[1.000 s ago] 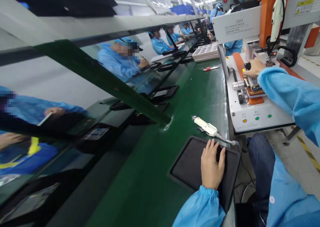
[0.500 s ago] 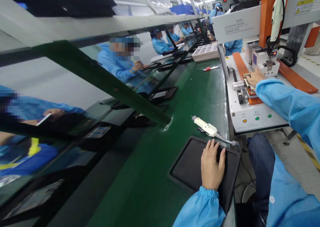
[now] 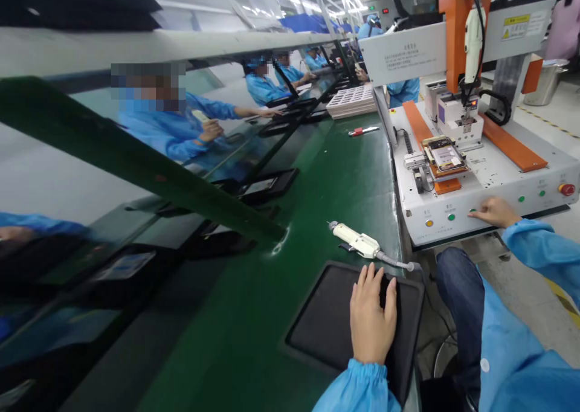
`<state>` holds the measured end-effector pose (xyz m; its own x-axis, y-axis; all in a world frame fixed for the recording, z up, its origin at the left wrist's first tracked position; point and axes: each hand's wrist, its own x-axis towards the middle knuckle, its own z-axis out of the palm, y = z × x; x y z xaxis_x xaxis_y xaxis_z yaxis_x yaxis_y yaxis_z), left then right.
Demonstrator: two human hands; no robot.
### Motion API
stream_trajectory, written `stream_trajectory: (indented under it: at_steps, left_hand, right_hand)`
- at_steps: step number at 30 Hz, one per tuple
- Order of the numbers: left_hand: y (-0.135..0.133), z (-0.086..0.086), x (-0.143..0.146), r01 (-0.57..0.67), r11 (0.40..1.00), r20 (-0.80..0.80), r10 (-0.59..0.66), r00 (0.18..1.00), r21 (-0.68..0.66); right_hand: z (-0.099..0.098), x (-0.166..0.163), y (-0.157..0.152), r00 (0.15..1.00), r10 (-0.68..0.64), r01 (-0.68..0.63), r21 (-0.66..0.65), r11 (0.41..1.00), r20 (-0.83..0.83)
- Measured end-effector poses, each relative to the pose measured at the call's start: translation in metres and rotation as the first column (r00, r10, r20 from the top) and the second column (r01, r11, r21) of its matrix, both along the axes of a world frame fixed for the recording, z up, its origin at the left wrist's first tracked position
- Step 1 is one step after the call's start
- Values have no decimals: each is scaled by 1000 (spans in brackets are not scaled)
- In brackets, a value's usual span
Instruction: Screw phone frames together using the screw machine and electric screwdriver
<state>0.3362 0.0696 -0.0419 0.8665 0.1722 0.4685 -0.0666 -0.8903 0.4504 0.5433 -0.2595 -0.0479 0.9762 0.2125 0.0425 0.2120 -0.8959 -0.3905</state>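
My left hand (image 3: 371, 318) lies flat, fingers stretched out, on a black foam tray (image 3: 317, 327) at the near edge of the green conveyor belt. My right hand (image 3: 493, 211) is at the front panel of the white screw machine (image 3: 493, 176), a finger touching a green button (image 3: 472, 211); the other fingers are curled and hold nothing. A phone (image 3: 446, 156) sits in the orange fixture (image 3: 446, 185) on the machine bed, below the orange screwdriver head (image 3: 457, 31). A white handheld tool (image 3: 356, 241) with a cable lies on the belt just beyond the tray.
The green belt (image 3: 344, 170) runs away from me with black trays (image 3: 272, 185) along its left side. Other people in blue coats work behind a glass shelf on the left. A red pen (image 3: 365, 130) and a stack of white trays (image 3: 351, 99) lie farther up. A red stop button (image 3: 567, 189) is at the machine's right.
My right hand left the phone in the fixture and came down to the green button on the front panel. My left hand stayed on the tray. The view shifted slightly right.
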Motion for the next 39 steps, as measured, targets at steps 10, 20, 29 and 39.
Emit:
stream_trajectory:
  at_steps: [10,20,29,39]
  left_hand:
    - [2,-3,-1,7,999,-21,-6,1000,51]
    - [4,-3,0,-13,998,-34,15,999,62]
    - [11,-1,1,22,998,-5,-21,1000,56]
    - [15,-4,-1,14,1000,-47,-13,999,25]
  right_hand:
    - [-15,11,-15,986,31,-19,75,997,-161]
    - [-35,14,-13,999,15,-17,67,998,34]
    - [21,0,-40,950,-67,33,113,993,304]
    - [104,101,-112,909,-225,269,-83,959,350]
